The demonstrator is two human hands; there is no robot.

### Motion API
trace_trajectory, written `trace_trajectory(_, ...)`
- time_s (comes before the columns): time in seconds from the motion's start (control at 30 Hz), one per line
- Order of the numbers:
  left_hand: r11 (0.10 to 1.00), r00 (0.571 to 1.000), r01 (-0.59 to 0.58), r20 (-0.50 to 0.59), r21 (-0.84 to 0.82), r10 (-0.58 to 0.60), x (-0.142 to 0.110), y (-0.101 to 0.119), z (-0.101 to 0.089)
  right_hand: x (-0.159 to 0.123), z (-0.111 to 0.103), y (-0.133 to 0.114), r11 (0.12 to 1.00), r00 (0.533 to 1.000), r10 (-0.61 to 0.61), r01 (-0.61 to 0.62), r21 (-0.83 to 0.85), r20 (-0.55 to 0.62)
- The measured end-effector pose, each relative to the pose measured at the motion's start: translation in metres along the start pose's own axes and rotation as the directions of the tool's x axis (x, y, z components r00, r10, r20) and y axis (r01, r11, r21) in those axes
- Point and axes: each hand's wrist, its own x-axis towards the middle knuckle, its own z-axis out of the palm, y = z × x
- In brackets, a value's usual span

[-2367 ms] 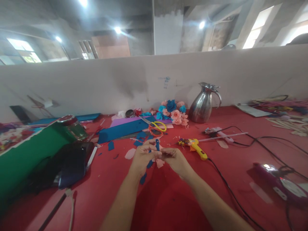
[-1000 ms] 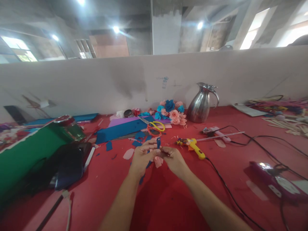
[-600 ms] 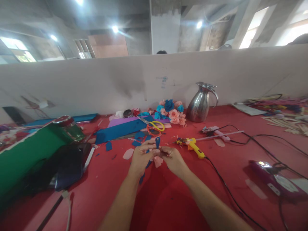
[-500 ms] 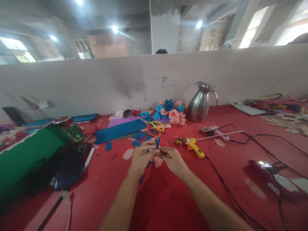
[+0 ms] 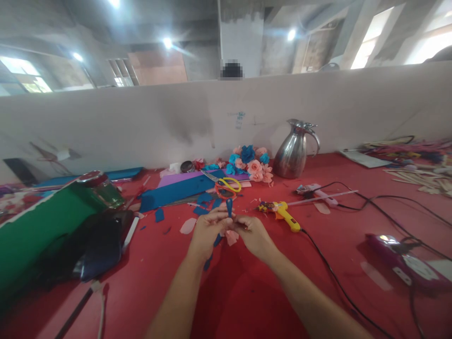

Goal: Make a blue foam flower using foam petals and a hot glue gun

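A small rolled piece of blue paper stands upright between my hands, over the middle of the red table. My left hand pinches its lower end between thumb and fingers. My right hand meets it from the other side, fingertips pressed together at the base of the roll; the exact contact is hidden. Cut blue and pink paper pieces lie beneath and around both hands. Just beyond them are scissors with yellow and orange handles, on a blue paper strip. Right of my hands lies a yellow glue gun.
A bunch of paper flowers and a steel jug stand by the white partition. A pink glue gun, its cords and a purple device occupy the right. A jar, green board and dark bag sit left.
The blue paper roll has turned slightly in my fingers, and its upper loop looks narrower and a little higher. Both hands stay nearly in place.
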Motion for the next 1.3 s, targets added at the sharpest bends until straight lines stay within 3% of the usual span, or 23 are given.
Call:
trace_trajectory(0.27, 0.984, 0.988, 0.153, 0.049, -0.096, -0.149, 0.0027, -0.0031, -0.0029, -0.0005, -0.0005, -0.0009, 0.999, 1.000, -0.003, 0.002, 0.035, 0.017)
trace_trajectory(0.63, 0.987, 0.986, 0.140, 0.100, -0.083, -0.132, 0.0003, -0.0025, -0.0005, -0.0009, 0.0006, 0.0047, 1.000, 0.999, 0.017, -0.018, -0.003, -0.049)
trace_trajectory(0.83, 0.997, 0.991, 0.080, 0.112, -0.024, -0.077, 0.0005, -0.0023, -0.0009, -0.0014, 0.0008, 0.0011, 0.998, 0.996, -0.034, 0.029, -0.063, -0.084)
trace_trajectory(1.0, 0.994, 0.996, 0.076, 0.051, -0.074, -0.072, 0.0005, -0.0026, -0.0009, -0.0022, 0.0008, -0.0012, 0.995, 0.990, -0.034, 0.021, -0.100, -0.135)
trace_trajectory(1.17, 0.980, 0.989, 0.129, -0.050, -0.153, -0.138, 0.0016, -0.0046, 0.0003, -0.0038, -0.0009, -0.0016, 0.982, 0.994, -0.030, 0.010, -0.189, -0.102)
trace_trajectory(1.3, 0.979, 0.987, 0.145, -0.044, -0.146, -0.153, 0.0015, -0.0070, 0.0014, -0.0038, -0.0009, -0.0001, 0.980, 0.977, -0.045, 0.003, -0.199, -0.207)
